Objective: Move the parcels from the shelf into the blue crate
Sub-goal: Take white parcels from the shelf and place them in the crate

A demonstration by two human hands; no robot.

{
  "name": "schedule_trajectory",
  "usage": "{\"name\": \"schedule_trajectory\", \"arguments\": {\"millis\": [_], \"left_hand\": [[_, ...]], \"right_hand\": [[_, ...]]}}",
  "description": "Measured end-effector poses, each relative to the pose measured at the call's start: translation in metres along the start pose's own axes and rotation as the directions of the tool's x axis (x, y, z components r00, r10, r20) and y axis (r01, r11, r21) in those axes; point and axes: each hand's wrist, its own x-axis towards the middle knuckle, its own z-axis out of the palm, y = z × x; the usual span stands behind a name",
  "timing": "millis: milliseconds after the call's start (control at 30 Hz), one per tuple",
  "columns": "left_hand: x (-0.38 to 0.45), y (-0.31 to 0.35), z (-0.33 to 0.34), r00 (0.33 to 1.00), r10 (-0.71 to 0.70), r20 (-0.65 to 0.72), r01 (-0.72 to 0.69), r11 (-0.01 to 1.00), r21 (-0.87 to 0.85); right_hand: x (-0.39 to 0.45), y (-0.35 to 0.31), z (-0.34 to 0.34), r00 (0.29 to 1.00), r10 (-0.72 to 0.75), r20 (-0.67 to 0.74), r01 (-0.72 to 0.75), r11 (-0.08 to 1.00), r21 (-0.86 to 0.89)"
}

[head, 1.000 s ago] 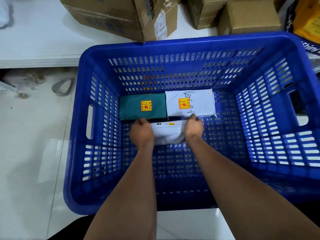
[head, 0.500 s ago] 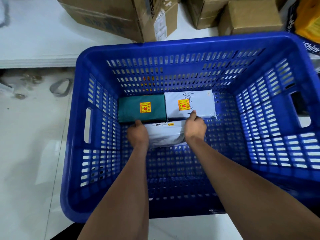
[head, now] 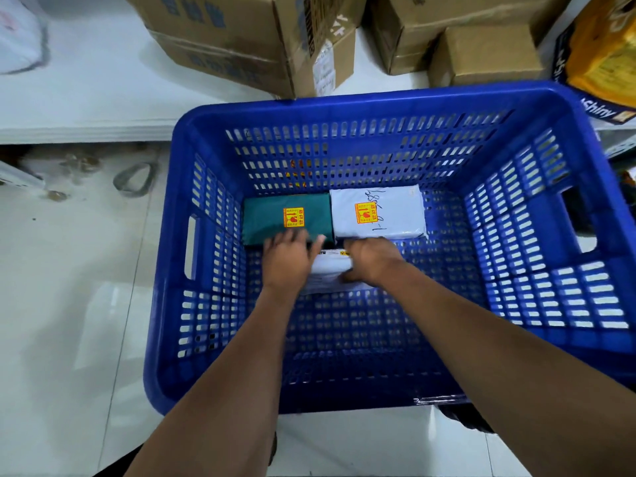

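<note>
The blue crate (head: 344,108) stands on the floor in front of the low white shelf (head: 86,98). At the far side of its bottom a green parcel (head: 265,218) and a pale grey parcel (head: 395,211) lie side by side, each with a yellow-red sticker. Just in front of them lies a white parcel (head: 330,270). My left hand (head: 287,259) rests flat over its left end with fingers spread, the fingertips reaching the green parcel. My right hand (head: 371,259) is curled over its right end, thumb at the near edge.
Brown cardboard boxes (head: 241,39) (head: 481,56) sit on the shelf behind the crate, and a yellow and dark blue box (head: 602,53) at the far right. A grey strap loop (head: 134,180) lies on the tiled floor to the crate's left.
The white parcel has been lowered onto the crate bottom against the two far parcels. My left hand has loosened from a grip to spread fingers. The view has shifted slightly.
</note>
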Motion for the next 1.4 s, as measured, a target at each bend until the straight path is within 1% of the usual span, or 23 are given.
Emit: {"name": "schedule_trajectory", "arguments": {"millis": [33,100,167,233,300,433,567,700,767,833,867,933,1000,1033,1067,1100,1133,1167,1200,1233,1300,1333,1400], "left_hand": [[-0.001,0.003,-0.001,0.988,0.121,0.099,-0.12,0.993,-0.021],[-0.003,0.004,-0.001,0.931,0.275,0.241,-0.271,0.961,-0.052],[-0.002,0.001,0.0,0.906,0.316,0.281,-0.322,0.946,-0.025],[0.0,0.0,-0.003,0.908,0.261,0.327,-0.308,0.946,0.099],[-0.002,0.0,-0.006,0.922,0.197,0.334,-0.275,0.939,0.206],[-0.011,0.0,-0.005,0.929,0.214,0.302,-0.287,0.931,0.224],[-0.011,-0.014,-0.007,0.924,0.249,0.288,-0.295,0.947,0.128],[-0.013,-0.017,-0.004,0.929,0.228,0.29,-0.263,0.961,0.086],[-0.01,-0.015,-0.004,0.93,0.225,0.29,-0.256,0.964,0.073],[-0.008,-0.015,-0.005,0.932,0.218,0.288,-0.249,0.966,0.075],[-0.008,-0.015,-0.004,0.932,0.215,0.292,-0.248,0.965,0.082],[-0.009,-0.014,-0.002,0.934,0.197,0.297,-0.236,0.966,0.103],[-0.01,-0.013,-0.002,0.936,0.173,0.308,-0.22,0.968,0.123],[-0.01,-0.013,-0.001,0.935,0.168,0.313,-0.218,0.967,0.133],[-0.011,-0.013,0.0,0.935,0.166,0.314,-0.221,0.964,0.146],[-0.011,-0.013,0.001,0.935,0.164,0.315,-0.222,0.962,0.16],[-0.011,-0.013,0.001,0.936,0.16,0.313,-0.22,0.961,0.166],[-0.012,-0.012,0.002,0.937,0.157,0.311,-0.217,0.962,0.165],[-0.012,-0.011,0.001,0.938,0.154,0.31,-0.211,0.964,0.16],[-0.012,-0.011,0.0,0.938,0.151,0.312,-0.206,0.967,0.152],[-0.012,-0.01,0.0,0.938,0.146,0.314,-0.198,0.97,0.142],[-0.013,-0.01,-0.001,0.941,0.14,0.308,-0.191,0.971,0.143],[-0.015,-0.01,0.0,0.942,0.139,0.306,-0.189,0.972,0.141]], "right_hand": [[0.0,-0.001,0.001,1.0,0.0,-0.019,0.0,1.0,-0.02],[0.0,-0.004,0.002,0.997,-0.009,-0.075,0.004,0.997,-0.071],[-0.003,-0.002,0.007,0.991,-0.019,-0.132,0.007,0.995,-0.096],[-0.006,0.0,0.017,0.98,-0.061,-0.188,0.039,0.992,-0.118],[-0.008,0.002,0.027,0.971,-0.101,-0.216,0.074,0.989,-0.13],[-0.007,0.011,0.027,0.968,-0.159,-0.194,0.136,0.982,-0.128],[-0.01,0.024,0.029,0.982,-0.141,-0.126,0.145,0.989,0.025],[-0.005,0.028,0.039,0.992,-0.044,-0.115,0.077,0.95,0.304],[-0.006,0.03,0.039,0.994,0.02,-0.105,0.03,0.89,0.456],[-0.012,0.029,0.036,0.993,0.095,-0.066,-0.034,0.788,0.615],[-0.016,0.027,0.035,0.991,0.126,-0.043,-0.062,0.725,0.686],[-0.023,0.023,0.032,0.992,0.125,0.001,-0.077,0.605,0.792],[-0.028,0.021,0.025,0.984,0.137,0.115,-0.164,0.429,0.888],[-0.028,0.02,0.02,0.966,0.204,0.16,-0.23,0.393,0.89],[-0.026,0.02,0.015,0.937,0.322,0.137,-0.271,0.42,0.866],[-0.023,0.02,0.01,0.89,0.455,0.033,-0.286,0.499,0.818],[-0.021,0.017,0.004,0.824,0.552,-0.127,-0.27,0.58,0.768],[-0.022,0.012,-0.003,0.752,0.609,-0.253,-0.244,0.614,0.751],[-0.021,0.003,-0.009,0.699,0.651,-0.295,-0.23,0.596,0.769],[-0.021,-0.007,-0.01,0.675,0.686,-0.27,-0.248,0.556,0.793],[-0.019,-0.027,0.001,0.655,0.75,-0.087,-0.354,0.407,0.842],[-0.017,-0.037,0.007,0.622,0.783,0.019,-0.409,0.305,0.86],[-0.014,-0.046,0.015,0.524,0.836,0.162,-0.479,0.132,0.868]]}}
